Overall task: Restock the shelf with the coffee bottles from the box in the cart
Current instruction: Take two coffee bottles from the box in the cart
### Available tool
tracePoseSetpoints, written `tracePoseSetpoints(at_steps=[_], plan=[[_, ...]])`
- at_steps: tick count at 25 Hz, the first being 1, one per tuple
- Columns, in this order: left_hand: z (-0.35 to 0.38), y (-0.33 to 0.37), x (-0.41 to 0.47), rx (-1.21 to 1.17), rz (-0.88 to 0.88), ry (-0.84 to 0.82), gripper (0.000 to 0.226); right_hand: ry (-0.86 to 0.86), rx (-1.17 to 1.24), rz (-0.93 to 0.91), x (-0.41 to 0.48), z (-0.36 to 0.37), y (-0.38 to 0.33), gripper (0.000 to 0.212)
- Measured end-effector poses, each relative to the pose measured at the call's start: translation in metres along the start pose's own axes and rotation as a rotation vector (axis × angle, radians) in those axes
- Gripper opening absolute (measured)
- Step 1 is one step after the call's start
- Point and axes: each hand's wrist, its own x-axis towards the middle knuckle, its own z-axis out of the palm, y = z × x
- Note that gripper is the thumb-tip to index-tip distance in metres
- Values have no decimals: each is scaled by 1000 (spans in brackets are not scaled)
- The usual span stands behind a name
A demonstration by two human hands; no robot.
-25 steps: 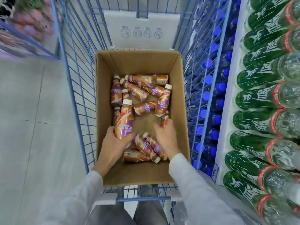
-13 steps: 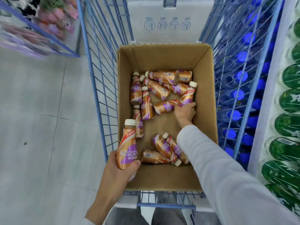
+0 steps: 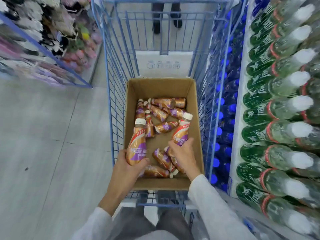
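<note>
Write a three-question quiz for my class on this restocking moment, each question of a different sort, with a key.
1. True or false: the left hand holds a coffee bottle upright.
2. Multiple choice: where are the green bottles? A) in the box B) on the floor C) on the shelf to the person's right
3. Fill in: the loose bottles lie in a cardboard box that sits inside a blue wire ____.

Key
1. True.
2. C.
3. Cart. Note that the right hand also grips a bottle.
</note>
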Motion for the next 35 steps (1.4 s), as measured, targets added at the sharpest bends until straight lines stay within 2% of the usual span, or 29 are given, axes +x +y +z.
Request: tracePoseSetpoints(at_steps=[2, 6, 13, 21, 25, 29, 35], plan=[[-1, 12, -13, -1, 63, -9, 71, -17, 4, -5, -36, -9, -6, 78], [3, 30, -43, -47, 171, -43, 53, -4, 79, -54, -95, -33, -17, 77], [1, 43, -78, -65, 305, -136, 46, 55, 162, -173, -160, -70, -25, 50], [-20, 45, -116, -80, 472, -412, 51, 329, 288, -215, -245, -69, 12, 50], [-20, 37, -140, -9, 583, -516, 45, 443, 363, -223, -300, -67, 43, 64], [-3, 24, -186, 87, 653, -659, 54, 600, 481, -290, -364, -77, 87, 45], [40, 0, -277, 207, 766, -952, 66, 843, 618, -329, -453, -106, 159, 41]])
